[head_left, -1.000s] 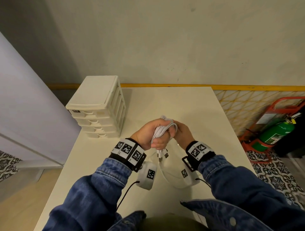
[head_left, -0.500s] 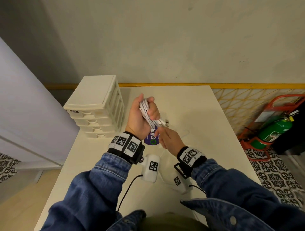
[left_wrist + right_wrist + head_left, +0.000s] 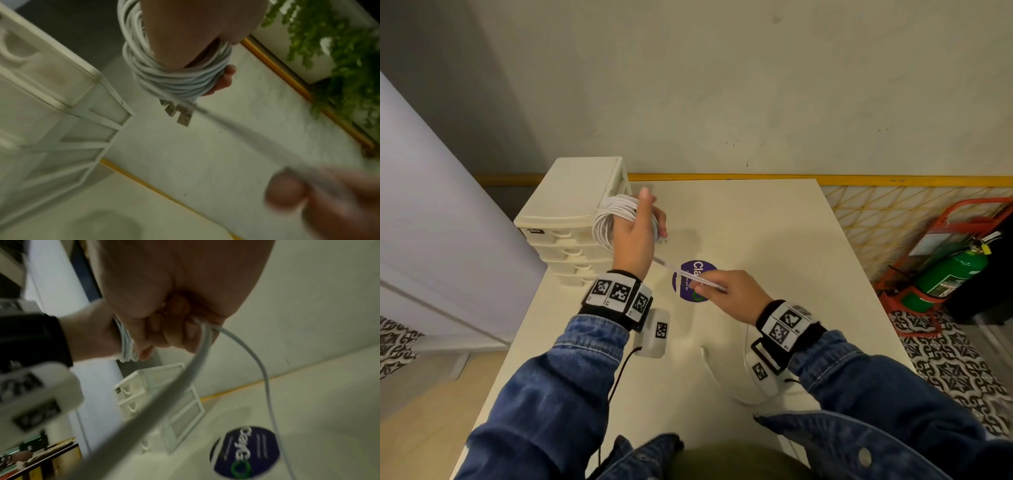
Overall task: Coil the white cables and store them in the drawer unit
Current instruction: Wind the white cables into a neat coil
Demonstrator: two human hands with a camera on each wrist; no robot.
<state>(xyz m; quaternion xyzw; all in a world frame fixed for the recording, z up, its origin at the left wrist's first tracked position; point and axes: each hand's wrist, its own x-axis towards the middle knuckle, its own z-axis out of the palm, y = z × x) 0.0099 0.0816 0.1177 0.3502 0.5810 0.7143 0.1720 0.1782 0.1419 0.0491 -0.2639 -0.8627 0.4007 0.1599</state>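
White cables (image 3: pixel 613 216) are wound in a coil around my left hand (image 3: pixel 635 236), which is raised beside the cream drawer unit (image 3: pixel 571 219). In the left wrist view the coil (image 3: pixel 176 79) wraps my fingers and several plug ends (image 3: pixel 176 113) hang below it. A taut strand (image 3: pixel 688 275) runs from the coil down to my right hand (image 3: pixel 726 291), which pinches it above the table (image 3: pixel 756 222). In the right wrist view my right fingers (image 3: pixel 164 335) curl round the strand (image 3: pixel 197 363). All the drawers look closed.
A round purple sticker (image 3: pixel 693 281) lies on the table under the strand. Loose white cable (image 3: pixel 722 380) loops near the front edge. A green fire extinguisher (image 3: pixel 948 277) on a red stand is on the floor to the right. A wall stands behind the table.
My left hand has risen and moved left toward the drawer unit with the coil on it. My right hand has pulled away to the right, drawing the strand tight.
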